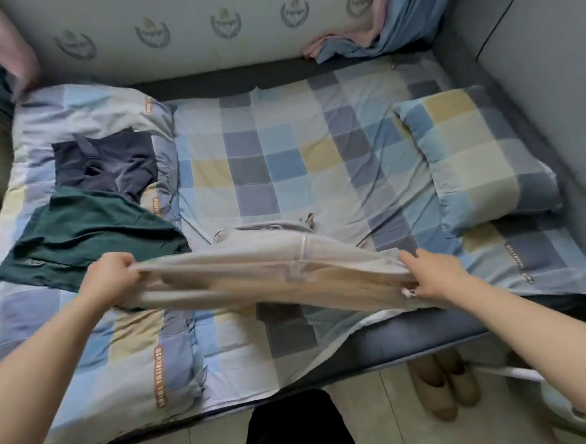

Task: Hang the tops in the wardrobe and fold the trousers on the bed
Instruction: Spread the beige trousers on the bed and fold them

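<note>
beige trousers (281,274) held just above the bed (280,147), long axis left-right across the near edge, folded flat. left hand (111,277) grip curled tight on the left end, right hand (432,275) grip pinching the right end. green top (79,235) and navy top (109,164) lie on the quilt (82,107) left of the trousers.

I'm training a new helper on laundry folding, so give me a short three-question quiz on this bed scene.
1. True or false: both hands grip the beige trousers.
2. Which garment lies nearer the left hand: A) green garment B) navy garment?
3. Fill in: the checked pillow lies on the bed's ____ side.

Key: 1 true, with the right hand at the other end; 2 A; 3 right.
</note>
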The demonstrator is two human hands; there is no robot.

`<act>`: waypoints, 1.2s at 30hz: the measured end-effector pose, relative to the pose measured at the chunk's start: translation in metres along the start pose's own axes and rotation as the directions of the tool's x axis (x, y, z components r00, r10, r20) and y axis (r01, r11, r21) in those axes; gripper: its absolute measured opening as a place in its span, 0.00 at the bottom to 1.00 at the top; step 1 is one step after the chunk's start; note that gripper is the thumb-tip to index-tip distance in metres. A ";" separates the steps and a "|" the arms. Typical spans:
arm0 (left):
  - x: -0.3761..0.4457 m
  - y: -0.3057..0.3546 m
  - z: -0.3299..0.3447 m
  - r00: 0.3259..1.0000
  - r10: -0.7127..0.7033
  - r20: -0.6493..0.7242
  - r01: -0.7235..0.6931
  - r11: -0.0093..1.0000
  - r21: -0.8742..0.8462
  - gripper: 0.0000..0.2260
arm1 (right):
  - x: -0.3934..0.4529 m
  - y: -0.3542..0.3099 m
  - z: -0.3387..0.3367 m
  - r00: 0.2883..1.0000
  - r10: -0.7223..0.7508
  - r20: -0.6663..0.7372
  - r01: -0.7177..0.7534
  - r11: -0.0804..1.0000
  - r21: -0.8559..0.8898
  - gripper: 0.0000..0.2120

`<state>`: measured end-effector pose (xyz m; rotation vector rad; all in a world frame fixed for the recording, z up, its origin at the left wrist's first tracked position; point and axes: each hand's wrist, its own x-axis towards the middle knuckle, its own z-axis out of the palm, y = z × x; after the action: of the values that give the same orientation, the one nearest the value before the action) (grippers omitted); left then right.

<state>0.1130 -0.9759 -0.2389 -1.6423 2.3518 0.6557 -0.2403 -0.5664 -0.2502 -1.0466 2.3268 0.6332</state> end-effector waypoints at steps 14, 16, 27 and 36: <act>-0.029 -0.019 0.027 0.853 -0.255 0.455 0.326 0.942 -0.084 0.10 | -0.004 -0.023 -0.003 0.827 -0.424 0.369 -0.529 -0.365 0.766 0.26; -0.027 -0.008 0.023 0.853 -0.223 0.472 0.331 0.930 -0.158 0.11 | -0.001 -0.028 -0.016 0.815 -0.474 0.333 -0.533 -0.386 0.753 0.28; -0.006 0.000 0.010 0.871 -0.243 0.427 0.463 0.697 -0.548 0.09 | 0.011 -0.042 -0.035 0.875 0.414 0.253 -0.428 0.415 0.803 0.12; 0.004 0.015 0.004 0.841 -0.465 0.275 0.495 0.460 -0.737 0.16 | 0.007 -0.036 -0.038 0.876 0.094 0.473 -0.353 -0.542 0.762 0.16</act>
<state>0.0973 -0.9730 -0.2409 -2.4464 1.4078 1.7202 -0.2261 -0.6144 -0.2331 0.6240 1.6599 -1.2929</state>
